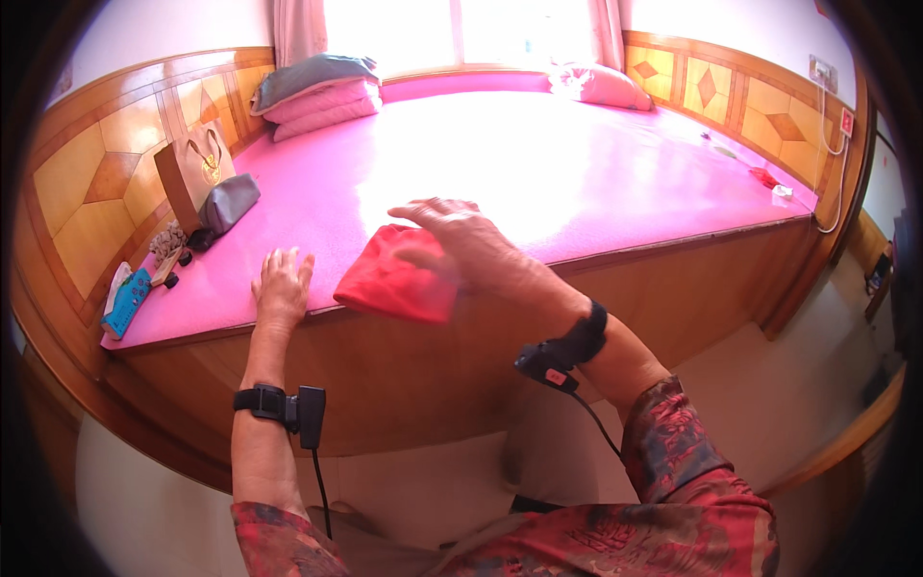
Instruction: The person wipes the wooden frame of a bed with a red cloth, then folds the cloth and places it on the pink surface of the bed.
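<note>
A red cloth (386, 278), flat and seemingly folded, lies at the front edge of the pink-covered platform bed (303, 180). Over its right side is my right hand (461, 245), fingers apart and slightly blurred; whether it touches the cloth is hard to tell. My left hand (283, 285) rests palm down on the pink cover near the edge, left of the cloth and apart from it, with nothing held. Both forearms carry black straps with small cabled devices.
At the left stand a tissue pack (128, 301), a paper bag (198, 173) and a grey pouch (231, 202). Folded bedding (324, 101) and a pink pillow (602, 86) lie at the back. Small items, including a red one (763, 177), and a white cable (840, 195) are at the right.
</note>
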The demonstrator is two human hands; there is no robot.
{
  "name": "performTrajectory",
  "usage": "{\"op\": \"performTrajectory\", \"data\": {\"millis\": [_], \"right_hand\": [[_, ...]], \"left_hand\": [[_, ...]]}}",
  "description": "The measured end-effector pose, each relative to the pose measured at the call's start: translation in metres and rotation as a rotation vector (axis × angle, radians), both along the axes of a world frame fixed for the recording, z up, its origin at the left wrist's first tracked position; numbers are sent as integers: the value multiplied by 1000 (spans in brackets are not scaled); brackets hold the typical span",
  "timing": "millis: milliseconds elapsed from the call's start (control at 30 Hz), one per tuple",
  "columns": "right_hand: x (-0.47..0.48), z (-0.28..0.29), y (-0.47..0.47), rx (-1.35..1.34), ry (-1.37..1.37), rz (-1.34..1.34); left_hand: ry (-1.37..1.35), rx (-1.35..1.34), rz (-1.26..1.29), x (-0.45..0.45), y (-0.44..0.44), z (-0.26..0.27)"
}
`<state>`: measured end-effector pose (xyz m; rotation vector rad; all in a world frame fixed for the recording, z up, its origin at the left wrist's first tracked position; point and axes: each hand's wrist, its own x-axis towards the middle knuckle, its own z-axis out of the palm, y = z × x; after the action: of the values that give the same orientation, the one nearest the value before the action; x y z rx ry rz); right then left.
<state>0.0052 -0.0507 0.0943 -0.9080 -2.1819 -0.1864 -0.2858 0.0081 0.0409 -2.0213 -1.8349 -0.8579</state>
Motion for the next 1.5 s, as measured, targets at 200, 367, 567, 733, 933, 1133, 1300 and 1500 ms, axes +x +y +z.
{"op": "performTrajectory", "data": {"millis": [200,367,567,733,933,1133,1300,1500], "right_hand": [[-42,-12,7,-308,-317,-91],[-39,-30,16,-173,-320,-65],[-10,-41,7,34,-303,-18],[56,-46,0,101,-230,-101],[159,-43,-19,127,-132,-276],[290,-47,-21,85,68,-603],[317,-32,-16,-238,217,-735],[319,-35,-16,-147,168,-796]], "left_hand": [[119,-323,118,4,-2,8],[105,-393,56,-1,-6,17],[108,-343,20,-7,1,12],[127,-333,14,-12,2,9],[156,-323,8,-16,7,5],[169,-275,-1,-16,4,4],[187,-236,-24,-28,11,-4],[184,-228,-23,-25,12,-4]]}}
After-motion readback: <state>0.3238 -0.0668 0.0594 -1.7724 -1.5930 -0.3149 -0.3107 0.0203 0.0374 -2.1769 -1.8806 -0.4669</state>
